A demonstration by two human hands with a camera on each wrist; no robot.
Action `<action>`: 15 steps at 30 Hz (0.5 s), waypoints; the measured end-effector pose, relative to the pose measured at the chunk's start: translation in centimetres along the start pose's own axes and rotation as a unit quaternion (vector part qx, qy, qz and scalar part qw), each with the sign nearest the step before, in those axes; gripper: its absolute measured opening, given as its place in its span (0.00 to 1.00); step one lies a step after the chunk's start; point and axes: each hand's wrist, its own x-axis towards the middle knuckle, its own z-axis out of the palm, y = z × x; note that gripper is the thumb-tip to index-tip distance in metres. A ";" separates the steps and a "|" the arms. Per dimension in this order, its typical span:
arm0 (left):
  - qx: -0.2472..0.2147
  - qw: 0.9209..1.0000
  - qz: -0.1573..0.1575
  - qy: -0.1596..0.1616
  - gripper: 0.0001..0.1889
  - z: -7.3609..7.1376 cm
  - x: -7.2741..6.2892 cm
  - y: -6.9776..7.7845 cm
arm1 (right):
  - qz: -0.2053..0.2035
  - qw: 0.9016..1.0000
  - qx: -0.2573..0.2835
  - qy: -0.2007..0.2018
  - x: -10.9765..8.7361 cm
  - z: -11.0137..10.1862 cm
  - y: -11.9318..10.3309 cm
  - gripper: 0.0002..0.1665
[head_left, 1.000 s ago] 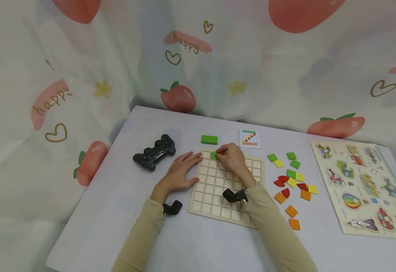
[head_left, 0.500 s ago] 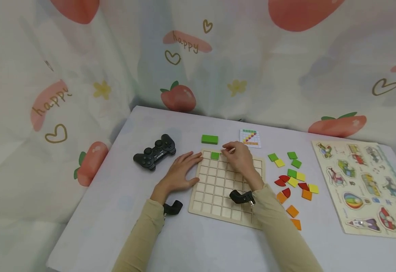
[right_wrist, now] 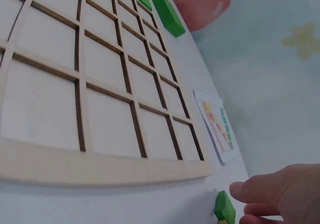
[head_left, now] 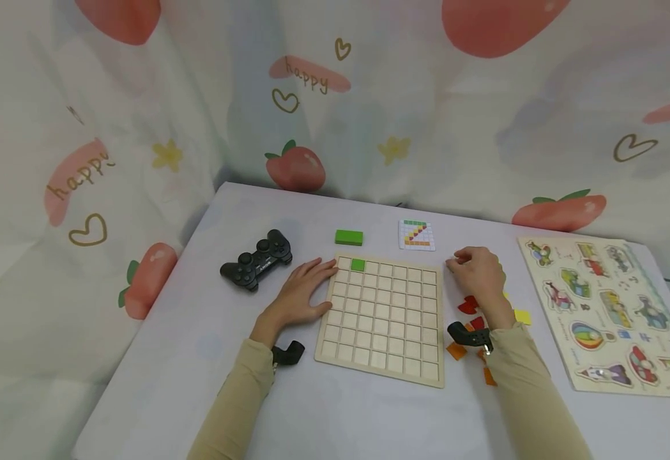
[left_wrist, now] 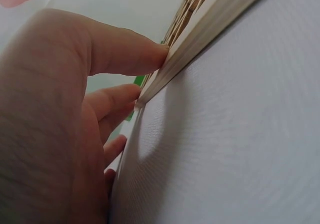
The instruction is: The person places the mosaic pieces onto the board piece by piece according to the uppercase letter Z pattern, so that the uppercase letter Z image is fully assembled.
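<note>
A wooden grid board (head_left: 386,377) lies on the table, with one green square tile (head_left: 357,265) in its far row, second cell from the left. My left hand (head_left: 297,295) rests at the board's left edge, fingers spread. In the left wrist view its thumb (left_wrist: 135,51) touches the wooden rim. Right of the board, my right hand (head_left: 478,275) hovers low over scattered loose tiles, hiding several of them. The right wrist view shows its fingertips just beside a loose green tile (right_wrist: 225,207), with nothing held.
Red pieces (head_left: 468,305), orange tiles (head_left: 456,351) and a yellow tile (head_left: 522,317) lie around the right wrist. Behind the board are a green block (head_left: 349,237) and a pattern card (head_left: 417,235). A black game controller (head_left: 257,260) lies left; a picture puzzle board (head_left: 605,377) lies right.
My right hand has let go of the green tile in the grid and moved right, off the board, to the loose tiles. The left hand has kept its place at the board's edge.
</note>
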 end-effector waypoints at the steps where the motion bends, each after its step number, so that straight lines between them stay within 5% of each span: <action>1: 0.000 1.000 0.000 0.001 0.38 0.0 0.0 0.0 | 0.010 1.000 -0.005 -0.005 -0.1 -0.2 0.3 0.24; 7: -0.002 1.000 0.000 0.003 0.38 -0.1 -0.1 -0.1 | 0.031 0.999 -0.019 -0.028 -0.3 -0.3 0.9 0.28; 15: 0.002 1.000 -0.004 -0.001 0.38 0.1 0.0 -0.1 | 0.005 1.000 -0.007 0.016 0.1 0.0 -0.1 0.13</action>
